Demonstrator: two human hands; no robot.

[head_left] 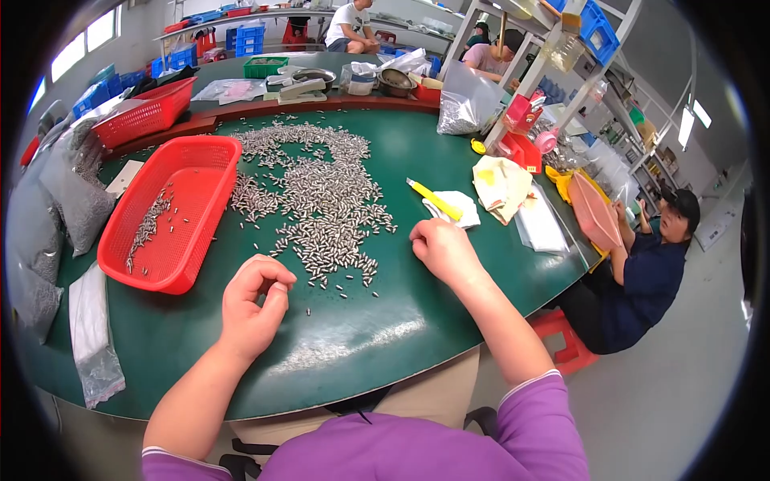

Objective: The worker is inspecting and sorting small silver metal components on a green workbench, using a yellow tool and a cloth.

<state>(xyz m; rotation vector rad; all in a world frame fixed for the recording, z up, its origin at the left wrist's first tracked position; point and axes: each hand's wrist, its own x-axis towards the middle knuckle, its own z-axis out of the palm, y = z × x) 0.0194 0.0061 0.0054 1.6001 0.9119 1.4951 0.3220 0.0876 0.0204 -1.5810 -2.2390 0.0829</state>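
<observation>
A spread of small, pointed metal parts [329, 200] covers the middle of the green table. My left hand [255, 305] is closed at its near left edge, with the fingers curled in and the thumb close to them. Whatever it may hold is hidden. To the right of the parts, my right hand [445, 250] rests low over the table, its fingers bent down and mostly out of sight under the knuckles. A yellow cutter knife [437, 202] lies on a white cloth [465, 210] just beyond it. A red plastic basket [218, 216] with some metal parts inside stands at the left.
Bulging plastic bags [76, 188] line the left edge, with flat clear bags [92, 337] nearer me. A stained cloth [501, 186] and white bags [541, 220] lie at right. A co-worker [650, 264] sits beyond the table's right edge, holding a pink basket [595, 212].
</observation>
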